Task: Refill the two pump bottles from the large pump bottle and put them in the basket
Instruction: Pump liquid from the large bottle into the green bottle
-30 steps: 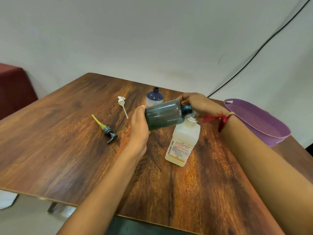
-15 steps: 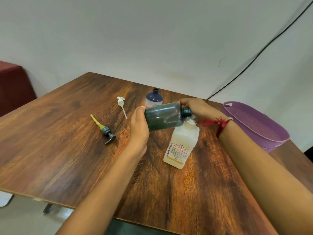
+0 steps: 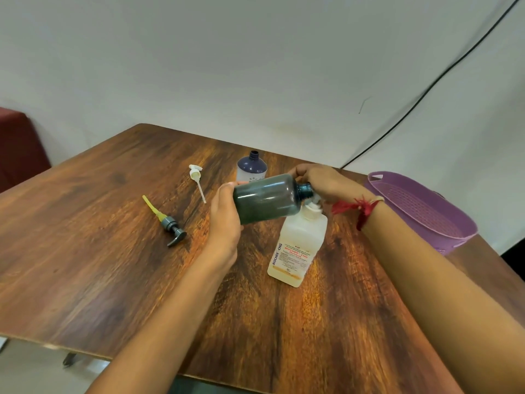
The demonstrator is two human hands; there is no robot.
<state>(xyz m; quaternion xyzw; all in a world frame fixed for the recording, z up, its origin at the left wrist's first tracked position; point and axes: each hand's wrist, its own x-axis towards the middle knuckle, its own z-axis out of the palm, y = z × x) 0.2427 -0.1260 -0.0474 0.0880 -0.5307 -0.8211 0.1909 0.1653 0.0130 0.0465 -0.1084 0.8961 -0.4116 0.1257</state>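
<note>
The smoky dark bottle (image 3: 267,199) lies tipped sideways above mid-table, open neck at the spout of the large pump bottle (image 3: 298,245), which stands at its 5 o'clock. The left hand (image 3: 227,220) wraps curled fingers round its base; the right hand (image 3: 321,180) curls down over the pump head. At 12 o'clock stands an open-necked blue bottle (image 3: 252,167); a white pump (image 3: 196,177) lies at 10, a grey pump (image 3: 170,226) at 9, a purple basket (image 3: 420,211) at 3. The wood-grain table (image 3: 99,251) meets a white wall (image 3: 255,66) crossed by a black cable (image 3: 350,160).
</note>
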